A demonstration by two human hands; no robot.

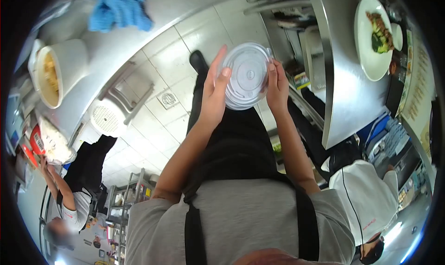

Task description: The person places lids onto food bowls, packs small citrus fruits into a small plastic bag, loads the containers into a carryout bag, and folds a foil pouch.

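Note:
A stack of round, clear plastic lids [249, 75] is held between my two hands, above the tiled floor and in front of my dark apron. My left hand [216, 89] presses on the left side of the stack, its thumb on the rim and its fingers stretched upward behind the edge. On the right side, my right hand [277, 85] grips the rim with bent fingers. The undersides of the lids and the fingertips behind them are hidden.
A white tub [74, 63] of yellowish food and a blue cloth [119, 10] lie on the left counter. An oval plate [366, 47] of food rests on the right metal counter [345, 98]. A white stool [109, 116] and two co-workers stand nearby.

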